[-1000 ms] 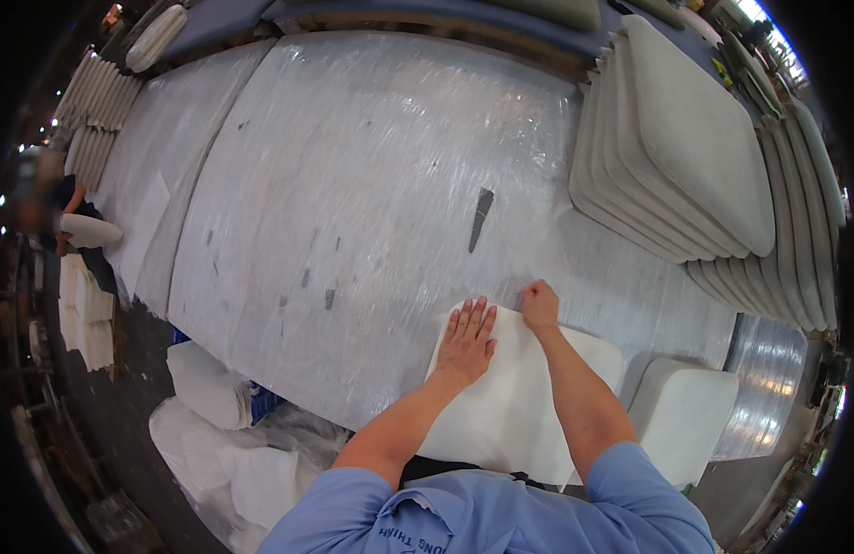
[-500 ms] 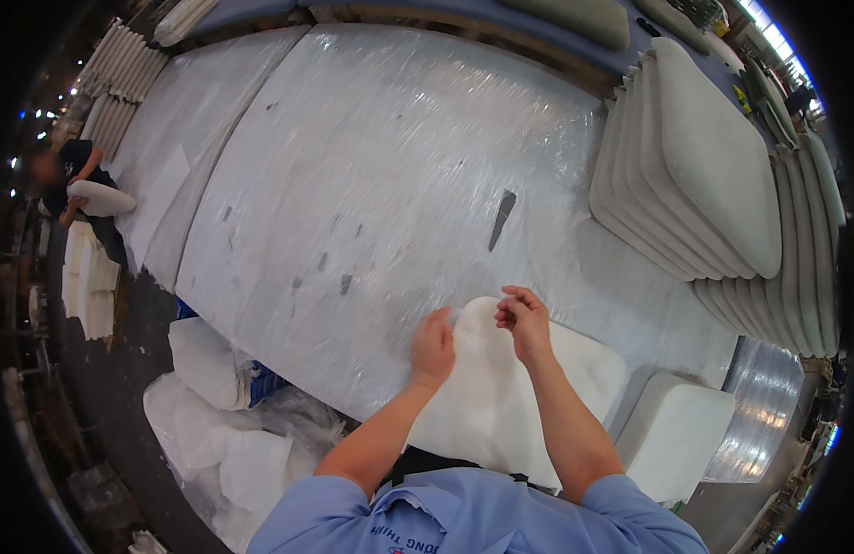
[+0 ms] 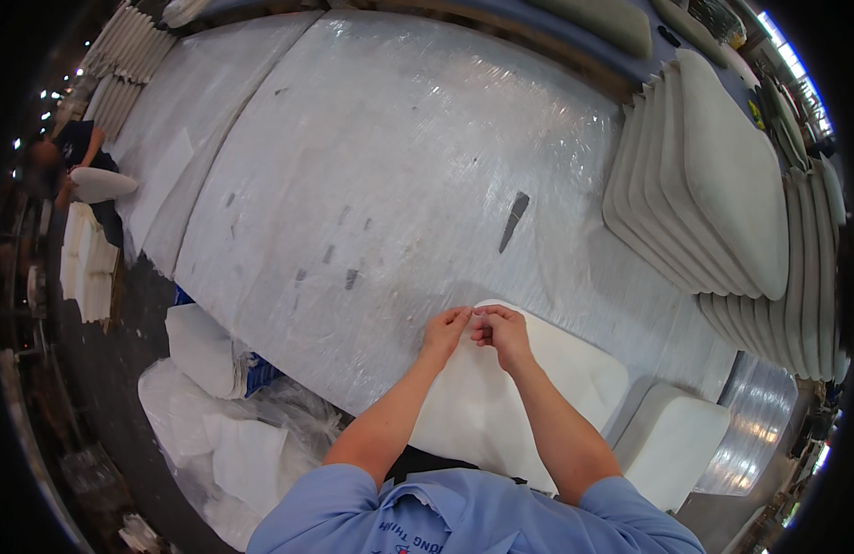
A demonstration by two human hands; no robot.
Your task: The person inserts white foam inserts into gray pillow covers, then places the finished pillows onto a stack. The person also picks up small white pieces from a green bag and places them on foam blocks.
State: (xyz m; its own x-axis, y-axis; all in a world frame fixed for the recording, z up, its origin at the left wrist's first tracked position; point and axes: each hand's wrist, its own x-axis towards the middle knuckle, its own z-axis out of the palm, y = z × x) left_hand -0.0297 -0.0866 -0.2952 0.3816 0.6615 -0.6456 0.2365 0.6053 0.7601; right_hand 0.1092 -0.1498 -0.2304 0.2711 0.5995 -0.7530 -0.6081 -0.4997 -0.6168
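A white padded cushion (image 3: 473, 415) lies flat on the plastic-wrapped table (image 3: 399, 185) against my body. Over its far rounded corner my left hand (image 3: 444, 333) and my right hand (image 3: 502, 336) meet, fingertips almost touching. Both hands are closed in a pinch. Whatever sits between the fingers, if anything, is too small to make out. To the right of this cushion, at the table's near edge, rests another white cushion (image 3: 674, 434).
Grey cushions (image 3: 736, 175) stand in a leaning stack at the right, with more (image 3: 801, 268) behind. A dark tear (image 3: 514, 222) marks the table wrap. White pieces in plastic (image 3: 224, 415) lie at lower left. A co-worker (image 3: 80, 148) holds a pale cushion at far left.
My hands have come together over the cushion's far corner; the left moved right and its fingers closed, the right moved slightly left and nearer me. The view has shifted a little.
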